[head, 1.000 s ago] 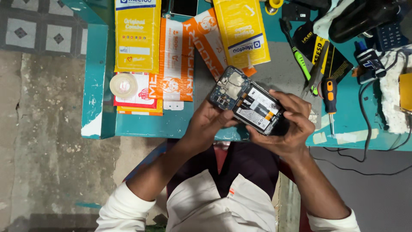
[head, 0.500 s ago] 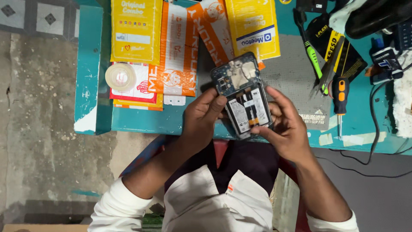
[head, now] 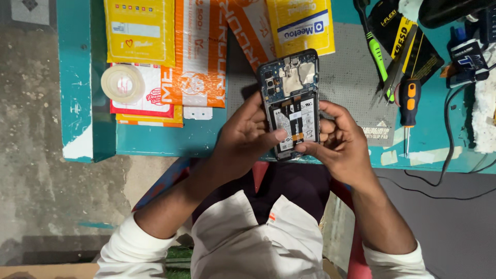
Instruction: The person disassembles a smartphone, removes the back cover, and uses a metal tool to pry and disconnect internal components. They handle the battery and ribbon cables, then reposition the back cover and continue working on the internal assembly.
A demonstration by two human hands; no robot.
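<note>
An opened smartphone (head: 291, 101) with its back cover off shows a black battery and a blue circuit board. It stands roughly upright in view above the table's front edge. My left hand (head: 243, 139) grips its left side, thumb pressed on the lower part of the battery. My right hand (head: 338, 142) holds the right side and bottom, fingertips at the lower edge near the left thumb.
The teal table (head: 170, 139) carries yellow and orange padded mailers (head: 194, 57), a roll of clear tape (head: 123, 83), a grey work mat (head: 351, 77), an orange-handled screwdriver (head: 409, 111), a green tool (head: 377, 51), tweezers and black cables (head: 449, 134). Concrete floor lies left.
The phone has turned from a tilted pose to nearly upright and both hands shifted with it; the left thumb now presses on the battery's lower part.
</note>
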